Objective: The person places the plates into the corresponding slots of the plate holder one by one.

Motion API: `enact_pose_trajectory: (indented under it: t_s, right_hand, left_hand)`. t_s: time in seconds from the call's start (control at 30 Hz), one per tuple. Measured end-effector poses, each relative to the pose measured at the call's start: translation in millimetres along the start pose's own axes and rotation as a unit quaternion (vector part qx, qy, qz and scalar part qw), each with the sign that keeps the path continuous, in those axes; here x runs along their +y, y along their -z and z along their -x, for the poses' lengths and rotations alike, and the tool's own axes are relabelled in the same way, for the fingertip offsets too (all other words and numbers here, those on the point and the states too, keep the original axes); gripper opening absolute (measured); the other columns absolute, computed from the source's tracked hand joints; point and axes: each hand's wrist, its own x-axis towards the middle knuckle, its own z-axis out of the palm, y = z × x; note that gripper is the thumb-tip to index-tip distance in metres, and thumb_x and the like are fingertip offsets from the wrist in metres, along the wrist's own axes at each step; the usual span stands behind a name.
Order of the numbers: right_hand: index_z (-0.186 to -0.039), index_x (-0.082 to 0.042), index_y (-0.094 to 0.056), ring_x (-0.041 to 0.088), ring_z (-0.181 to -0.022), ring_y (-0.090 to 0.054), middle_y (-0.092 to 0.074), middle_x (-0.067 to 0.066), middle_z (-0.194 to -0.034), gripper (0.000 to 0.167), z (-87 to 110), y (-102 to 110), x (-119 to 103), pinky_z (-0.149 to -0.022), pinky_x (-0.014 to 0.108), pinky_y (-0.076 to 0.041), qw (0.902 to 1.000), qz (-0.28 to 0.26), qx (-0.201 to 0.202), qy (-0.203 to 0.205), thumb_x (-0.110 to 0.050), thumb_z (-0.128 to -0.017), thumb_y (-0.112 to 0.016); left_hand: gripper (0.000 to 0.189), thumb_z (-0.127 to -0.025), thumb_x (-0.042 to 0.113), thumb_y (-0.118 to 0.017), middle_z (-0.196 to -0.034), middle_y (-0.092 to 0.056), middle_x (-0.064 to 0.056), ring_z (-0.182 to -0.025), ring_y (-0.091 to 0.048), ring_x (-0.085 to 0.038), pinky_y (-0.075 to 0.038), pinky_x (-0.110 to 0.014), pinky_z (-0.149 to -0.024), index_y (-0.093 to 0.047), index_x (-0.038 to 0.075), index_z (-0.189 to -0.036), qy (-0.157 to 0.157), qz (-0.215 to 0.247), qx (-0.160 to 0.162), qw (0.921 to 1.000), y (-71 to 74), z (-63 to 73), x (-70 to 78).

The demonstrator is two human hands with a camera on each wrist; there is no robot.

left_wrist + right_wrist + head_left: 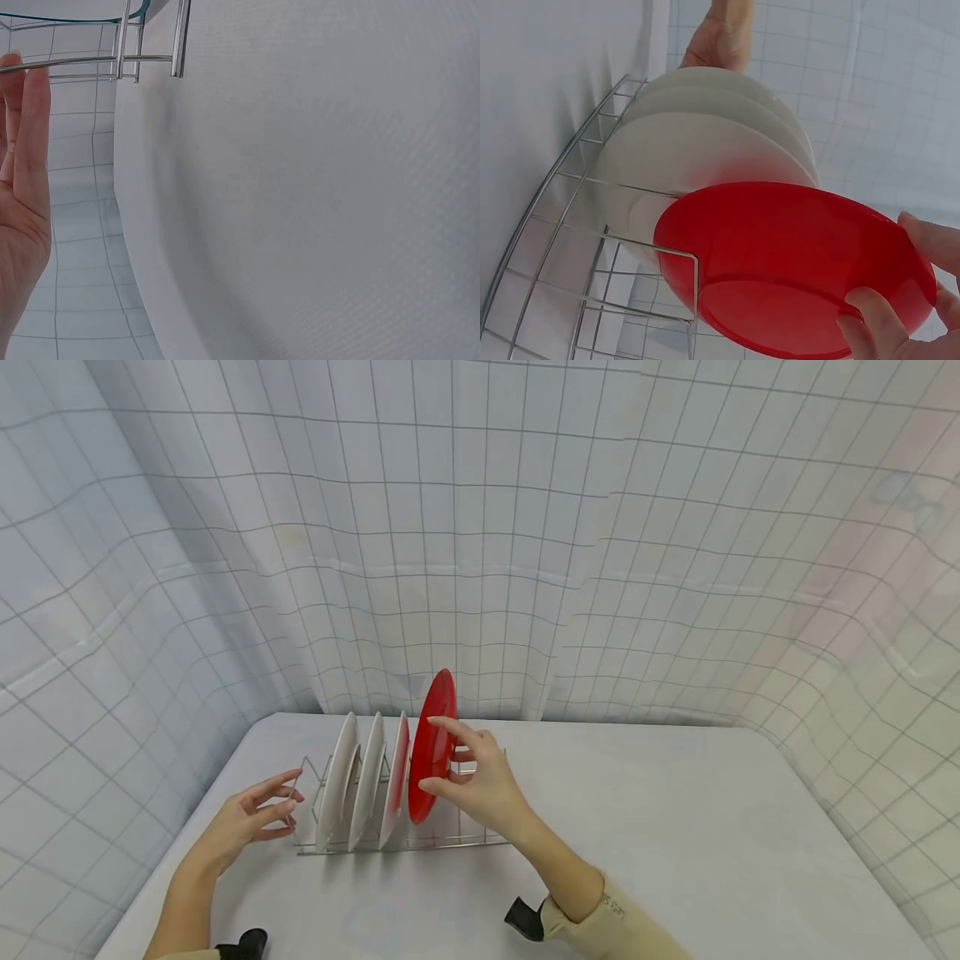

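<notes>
My right hand (480, 777) pinches the rim of a red plate (431, 752), thumb on one side and fingers on the other. The plate leans on edge over the wire dish rack (480, 839); its underside with a round foot ring shows in the right wrist view, its lower edge among the wires. Left of it stand three white plates (371, 785), upright in the slots, the nearest tinged by a red reflection. At the rack's left end my left hand (243, 818) holds the end wire (82, 61) between fingers and thumb.
The rack stands on a white table (660, 827), towards its left side. A white curtain (525, 568) with a grid pattern surrounds the table at the back and sides. Black straps (525, 918) show at both wrists.
</notes>
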Motion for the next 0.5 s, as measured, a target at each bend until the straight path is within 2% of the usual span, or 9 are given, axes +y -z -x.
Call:
enact_pose_trajectory:
  t_s: [0.17, 0.27, 0.5]
  right_hand:
    - [-0.127, -0.025, -0.052, 0.026, -0.095, -0.053, -0.045, 0.012, -0.103, 0.06, 2.7, -16, 3, -0.067, 0.024, -0.054, 1.0, 0.0, 0.004, 0.001, -0.008, -0.075, -0.075]
    - [-0.126, -0.024, -0.052, 0.024, -0.093, -0.052, -0.046, 0.01, -0.101, 0.059, 6.8, -25, 6, -0.066, 0.022, -0.053, 0.9999, 0.012, 0.007, -0.004, -0.007, -0.074, -0.075]
    - [-0.127, -0.011, -0.052, 0.033, -0.097, -0.05, -0.047, 0.016, -0.103, 0.056, 18.7, -31, -7, -0.069, 0.025, -0.054, 0.9997, 0.01, 0.019, -0.015, -0.001, -0.076, -0.072]
  left_hand:
    - [0.047, -0.094, 0.005, -0.048, -0.102, -0.055, 0.007, -0.079, -0.061, -0.013, -0.054, -0.03, -0.072, -0.035, 0.006, -0.14, -0.004, 0.003, -0.002, 1.0, 0.9, 0.7, -1.5]
    - [0.048, -0.094, 0.004, -0.047, -0.102, -0.055, 0.006, -0.079, -0.061, -0.013, -0.054, -0.03, -0.072, -0.035, 0.006, -0.14, -0.009, 0.009, -0.006, 0.9999, 1.3, 0.7, -3.2]
    - [0.047, -0.094, 0.002, -0.047, -0.103, -0.055, 0.006, -0.079, -0.061, -0.012, -0.054, -0.03, -0.072, -0.036, 0.007, -0.14, -0.015, 0.012, -0.009, 0.9998, 2.1, -0.3, -5.4]
